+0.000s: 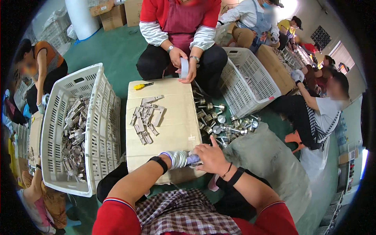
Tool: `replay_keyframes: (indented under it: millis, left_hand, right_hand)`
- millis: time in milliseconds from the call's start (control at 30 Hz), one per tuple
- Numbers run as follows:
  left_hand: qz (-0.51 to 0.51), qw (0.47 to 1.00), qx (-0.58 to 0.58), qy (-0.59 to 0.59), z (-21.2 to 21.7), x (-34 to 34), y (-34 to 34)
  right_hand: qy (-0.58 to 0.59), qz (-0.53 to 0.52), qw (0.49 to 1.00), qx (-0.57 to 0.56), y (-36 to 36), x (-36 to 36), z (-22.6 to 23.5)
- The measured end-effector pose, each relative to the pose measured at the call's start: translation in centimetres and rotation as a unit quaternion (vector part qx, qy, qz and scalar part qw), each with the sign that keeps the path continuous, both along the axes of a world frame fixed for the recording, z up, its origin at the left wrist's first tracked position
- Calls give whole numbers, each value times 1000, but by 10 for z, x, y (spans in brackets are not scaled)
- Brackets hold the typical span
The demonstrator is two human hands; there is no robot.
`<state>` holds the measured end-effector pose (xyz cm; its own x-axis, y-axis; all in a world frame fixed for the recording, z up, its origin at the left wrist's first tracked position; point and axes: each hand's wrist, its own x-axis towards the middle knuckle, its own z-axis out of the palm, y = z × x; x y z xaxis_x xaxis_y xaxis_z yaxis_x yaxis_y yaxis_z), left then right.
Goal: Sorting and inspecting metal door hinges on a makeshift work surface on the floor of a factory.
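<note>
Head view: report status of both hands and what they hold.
Left hand and right hand both gripping a wrapped metal part over the cardboard box. Flat metal pieces lie ahead, apart.

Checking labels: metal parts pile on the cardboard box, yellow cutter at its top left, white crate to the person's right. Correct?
One error: in the head view the white crate of parts sits to the person's left. The metal parts on the cardboard box and the yellow cutter are right.
</note>
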<state>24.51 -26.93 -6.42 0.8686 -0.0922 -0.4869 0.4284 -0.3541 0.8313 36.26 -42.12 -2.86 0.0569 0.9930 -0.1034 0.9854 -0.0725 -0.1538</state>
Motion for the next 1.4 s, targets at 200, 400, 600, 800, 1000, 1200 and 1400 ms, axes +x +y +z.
replay_keyframes:
  millis: [200, 400, 600, 800, 1000, 1200, 1400]
  left_hand:
    - [40, 996, 83, 20, 3, -1, 4]
    - [49, 956, 251, -144, -6, -1, 3]
    - [-72, 962, 260, -41, -1, 18, 28]
    - [-38, 986, 162, 13, -12, 30, 38]
    - [41, 992, 107, 60, -20, 35, 51]
    - [19, 922, 354, -152, -7, 26, 24]
    - [-12, 954, 280, -105, 0, 38, 51]
  right_hand:
    - [91, -13, 991, -100, 33, 28, -4]
    - [203, -28, 954, -217, 62, 62, -19]
    - [195, -1, 975, -109, 54, 57, -8]
    - [137, -43, 990, 15, 41, 42, -11]
    - [188, -46, 974, -122, 82, 74, -5]
    - [295, -34, 946, -129, 95, 100, -35]
    - [300, -12, 949, -99, 96, 99, -30]
